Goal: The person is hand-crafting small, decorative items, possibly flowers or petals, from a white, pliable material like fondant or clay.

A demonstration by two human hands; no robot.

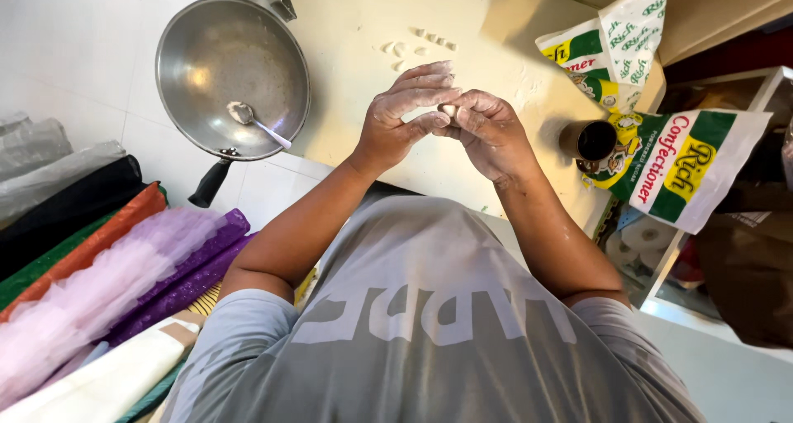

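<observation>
Head view, looking down over the person's grey shirt to the pale bench (462, 167); items listed from left to right.

- Rolled fabrics in black, orange, pink and purple (107, 266), stacked at the lower left.
- Round, dull metal pan with a black handle (231, 76), holding a metal spoon (248, 116) coated in white paste.
- Left hand (401, 117), dusted white, fingers curled inward; thumb and fingertips close on the small pale lump of dough (448, 109).
- The lump sits between both hands, raised above the bench. Judged soft, light and slightly tacky; it should deform under pressure, so a light pinch with the fingertips at its sides suits it.
- Row of small white dough pieces (417, 45), lying on the bench beyond the hands.
- Right hand (489, 134), also floured, fingers bent round the same lump from the opposite side.
- Dark cylindrical cup (588, 140), beside the green, yellow and white plastic bags (661, 159).
</observation>
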